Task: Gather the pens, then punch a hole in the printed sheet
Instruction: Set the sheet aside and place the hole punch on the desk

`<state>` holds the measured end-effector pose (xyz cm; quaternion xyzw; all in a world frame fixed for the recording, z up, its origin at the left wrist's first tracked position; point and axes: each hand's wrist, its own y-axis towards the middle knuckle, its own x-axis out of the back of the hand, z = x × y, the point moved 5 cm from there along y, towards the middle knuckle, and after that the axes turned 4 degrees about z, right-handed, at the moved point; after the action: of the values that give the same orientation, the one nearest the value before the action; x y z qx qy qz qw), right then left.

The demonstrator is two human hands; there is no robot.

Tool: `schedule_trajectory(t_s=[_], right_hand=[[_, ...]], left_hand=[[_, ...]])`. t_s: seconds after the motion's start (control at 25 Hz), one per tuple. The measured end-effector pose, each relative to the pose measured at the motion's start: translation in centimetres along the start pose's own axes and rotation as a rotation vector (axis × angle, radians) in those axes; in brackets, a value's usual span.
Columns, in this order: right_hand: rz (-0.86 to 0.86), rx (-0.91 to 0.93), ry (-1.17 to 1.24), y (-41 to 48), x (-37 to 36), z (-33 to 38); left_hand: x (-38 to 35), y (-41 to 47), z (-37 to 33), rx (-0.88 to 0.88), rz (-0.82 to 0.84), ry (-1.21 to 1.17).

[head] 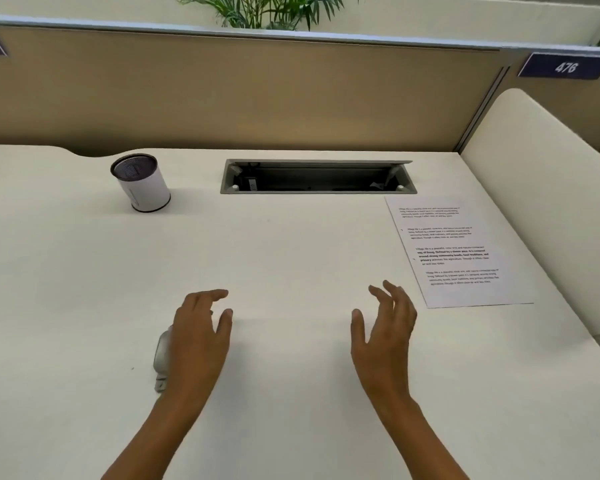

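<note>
Hovering low over the desk (291,244), both hands are held open with fingers loosely spread and nothing gripped.

- Landmark: open cable hatch (317,177), recessed in the desk at the far edge, lid tipped back, dark inside.
- Left hand (199,329): located well on the near side of the hatch, offset to its left. Palm down, thumb apart from the fingers.
- Right hand (386,336): located well on the near side of the hatch, below its right end. Turned partly on edge, fingers slightly curved.
- Printed sheet (459,252): laid flat just near-right of the hatch's right corner, skewed a little against the desk edge. Four text blocks are seen on it. It is not touched; the right hand's fingertips are close to its near-left corner but apart from it.
- Grey metal object (161,356): lying near-left of the hatch, partly covered by the left hand. Possibly a punch; type cannot be confirmed. Contact with the hand cannot be told.
- Pen cup (141,184): stood upright left of the hatch, white wrap, dark mesh rim. Contents cannot be made out.
- Tan partition (257,95): runs directly behind the hatch; a plant (267,10) is seen beyond it.
- Number plate reading 476 (565,67): mounted far-right of the hatch.
- Cream side panel (541,188): stands right of the hatch, walling in the sheet's right side.
</note>
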<state>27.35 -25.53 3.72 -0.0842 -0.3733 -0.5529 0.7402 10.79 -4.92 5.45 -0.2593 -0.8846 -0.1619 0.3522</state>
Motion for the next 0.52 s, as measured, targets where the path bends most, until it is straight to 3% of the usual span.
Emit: schedule_trajectory(t_s=[0.12,0.28,0.52], right_hand=[[0.190,0.146,-0.015,-3.0,-3.3,2.4],[0.421,0.231,-0.095,-5.9,-7.3,3.3],[0.470,0.330,-0.288,-7.4,-9.6,2.9]], left_hand=[[3.6,0.0,4.2,0.233,-0.080,0.018],[4.8,-0.3,7.9,0.435,0.019,0.023],[4.0,-0.7,9.5,0.544,0.096,-0.143]])
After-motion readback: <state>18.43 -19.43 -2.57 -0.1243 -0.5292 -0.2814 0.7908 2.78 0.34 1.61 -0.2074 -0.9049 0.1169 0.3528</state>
